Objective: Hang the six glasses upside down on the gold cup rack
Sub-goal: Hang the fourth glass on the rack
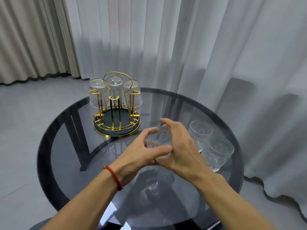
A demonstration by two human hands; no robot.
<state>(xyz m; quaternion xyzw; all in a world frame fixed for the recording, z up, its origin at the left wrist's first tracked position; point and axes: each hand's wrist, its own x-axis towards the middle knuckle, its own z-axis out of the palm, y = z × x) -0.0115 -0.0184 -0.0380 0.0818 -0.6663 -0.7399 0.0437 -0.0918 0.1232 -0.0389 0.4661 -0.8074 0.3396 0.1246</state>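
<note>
The gold cup rack (116,125) stands on the far left part of the round glass table (66,163). Three clear patterned glasses hang upside down on its back pegs: one at the left (97,95), one in the middle (115,87), one at the right (135,95). The three front pegs are bare. Both hands hold a fourth glass (158,138) above the table, just right of the rack's base. My left hand (141,153) grips it from below, my right hand (179,143) from the right side. Two more glasses (200,131) (217,151) stand upright on the table at the right.
Sheer white curtains (199,55) hang close behind and to the right of the table. Beige curtains (33,39) hang at the far left. The table's dark legs show through the glass top. A grey floor surrounds the table.
</note>
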